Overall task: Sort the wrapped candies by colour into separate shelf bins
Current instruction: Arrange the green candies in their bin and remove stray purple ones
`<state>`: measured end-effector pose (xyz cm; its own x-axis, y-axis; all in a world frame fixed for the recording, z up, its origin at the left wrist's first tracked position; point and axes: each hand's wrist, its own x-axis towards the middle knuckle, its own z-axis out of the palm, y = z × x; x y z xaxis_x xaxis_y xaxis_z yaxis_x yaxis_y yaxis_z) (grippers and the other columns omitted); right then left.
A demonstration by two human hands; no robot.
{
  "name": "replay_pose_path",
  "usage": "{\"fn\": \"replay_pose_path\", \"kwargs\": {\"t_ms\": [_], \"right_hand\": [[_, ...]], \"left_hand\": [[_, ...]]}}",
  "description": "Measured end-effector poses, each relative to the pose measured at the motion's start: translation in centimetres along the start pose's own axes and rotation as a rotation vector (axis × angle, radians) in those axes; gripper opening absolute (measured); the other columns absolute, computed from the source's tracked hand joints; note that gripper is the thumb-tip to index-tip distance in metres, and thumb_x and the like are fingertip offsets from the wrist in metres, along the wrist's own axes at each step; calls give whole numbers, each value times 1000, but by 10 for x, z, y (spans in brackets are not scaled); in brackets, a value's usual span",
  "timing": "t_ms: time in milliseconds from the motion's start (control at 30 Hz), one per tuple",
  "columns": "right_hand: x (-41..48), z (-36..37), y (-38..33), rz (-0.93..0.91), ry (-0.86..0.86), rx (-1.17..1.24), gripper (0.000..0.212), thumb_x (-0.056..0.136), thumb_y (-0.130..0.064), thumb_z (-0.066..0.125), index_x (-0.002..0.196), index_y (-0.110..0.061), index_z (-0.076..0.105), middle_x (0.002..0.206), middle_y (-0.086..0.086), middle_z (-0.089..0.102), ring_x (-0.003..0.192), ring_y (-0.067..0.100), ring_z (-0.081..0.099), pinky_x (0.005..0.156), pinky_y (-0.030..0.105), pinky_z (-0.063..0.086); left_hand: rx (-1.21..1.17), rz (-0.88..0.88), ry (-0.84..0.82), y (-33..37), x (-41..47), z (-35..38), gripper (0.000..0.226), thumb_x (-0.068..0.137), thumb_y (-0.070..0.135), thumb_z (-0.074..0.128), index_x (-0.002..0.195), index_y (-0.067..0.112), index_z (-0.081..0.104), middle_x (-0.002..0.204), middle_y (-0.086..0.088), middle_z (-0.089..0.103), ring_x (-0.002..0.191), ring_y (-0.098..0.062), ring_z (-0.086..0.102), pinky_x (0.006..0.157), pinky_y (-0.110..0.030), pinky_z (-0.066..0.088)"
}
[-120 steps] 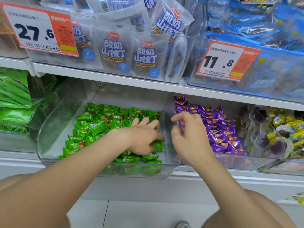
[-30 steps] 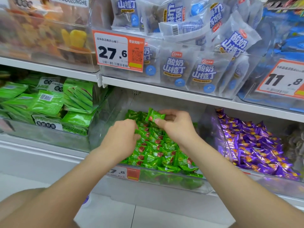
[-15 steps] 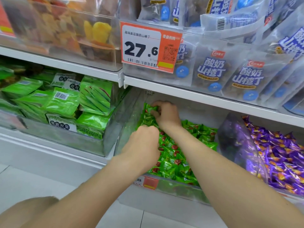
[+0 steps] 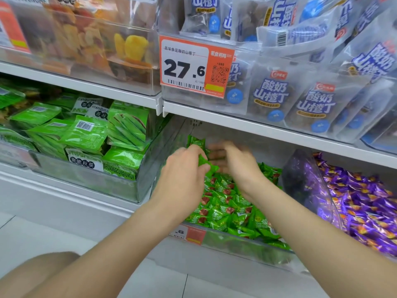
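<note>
raised off the pile with left hand (image 4: 184, 171), fingers clamped on one green candy (image 4: 206, 164), over the back left corner of the clear bin (image 4: 236, 247). drawn back beside it, blurred right hand (image 4: 238, 166); cannot tell its fingers. heaped below, green candies (image 4: 225, 208); rightward, purple candies (image 4: 361, 203); leftward, green snack packs (image 4: 86, 134).

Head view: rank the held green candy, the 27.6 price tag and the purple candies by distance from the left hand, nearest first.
1. green candy, pinched in the left hand.
2. 27.6 price tag, straight above.
3. purple candies, off to the right.
</note>
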<state>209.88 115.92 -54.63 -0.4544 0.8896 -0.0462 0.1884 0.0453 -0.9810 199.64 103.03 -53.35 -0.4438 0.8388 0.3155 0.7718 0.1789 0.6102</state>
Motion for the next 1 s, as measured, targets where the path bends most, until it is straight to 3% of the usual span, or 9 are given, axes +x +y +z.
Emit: {"fn": "replay_pose_path", "kwargs": {"t_ms": [67,233,367,467,567,667,767,900,1000], "right_hand": [[-33,-12,-3,138,-208,322,31,102,-33,55,112,-18,80,101,10,76,82,23,69,80,40,57],[-53,-16,-5,14,-266,306,28,91,-14,77,118,-14,76,86,4,71,79,14,63,67,26,51],[-48,-11,-5,108,-157,372,29,96,-5,71,123,-12,68,85,6,71,78,24,67,64,28,52],[-44,-9,-4,201,-179,496,26,96,-4,69,122,-5,70,85,7,68,72,20,66,62,26,54],[-46,-6,-13,309,-342,573,30,94,-13,71,121,-1,71,94,15,72,73,18,66,64,23,57],[-47,-10,-14,119,-408,209,27,91,-25,79,117,-17,76,108,11,78,88,24,75,79,29,61],[-43,-9,-7,-241,-280,-197,18,93,-22,79,110,-27,79,95,-4,79,90,11,74,82,25,58],[-14,1,14,-205,-97,-334,18,92,-33,79,101,-17,77,83,-2,75,78,8,67,71,34,52],[16,5,29,-166,103,-406,21,86,-34,83,105,-27,74,85,-5,75,85,15,71,79,32,57]], "left_hand": [[-96,-30,35,-4,2,-4,14,98,36,68,111,28,68,97,6,67,90,-17,68,84,-42,55],[-425,-123,38,-6,6,-16,17,94,30,76,109,22,76,79,6,77,65,-6,73,66,-33,62],[-136,-11,110,-16,8,-29,18,96,18,71,110,28,77,86,18,73,72,5,67,71,-11,50],[-68,146,-6,-22,7,-35,40,87,19,78,124,33,72,106,17,70,86,1,67,82,-24,56],[157,306,-42,-25,6,-34,30,91,40,75,120,42,71,106,18,71,108,-12,59,93,-42,48],[290,246,28,-28,9,-36,27,96,55,59,120,46,68,91,17,67,109,-15,49,87,-38,30],[300,204,3,-31,13,-32,34,96,63,53,120,45,67,99,17,63,110,-17,43,87,-38,27],[156,97,61,-39,16,-28,34,93,43,72,125,34,67,115,4,45,106,-22,46,95,-40,44],[148,24,62,-42,16,-26,44,92,15,71,135,21,60,120,-4,53,101,-26,61,93,-43,52]]}}
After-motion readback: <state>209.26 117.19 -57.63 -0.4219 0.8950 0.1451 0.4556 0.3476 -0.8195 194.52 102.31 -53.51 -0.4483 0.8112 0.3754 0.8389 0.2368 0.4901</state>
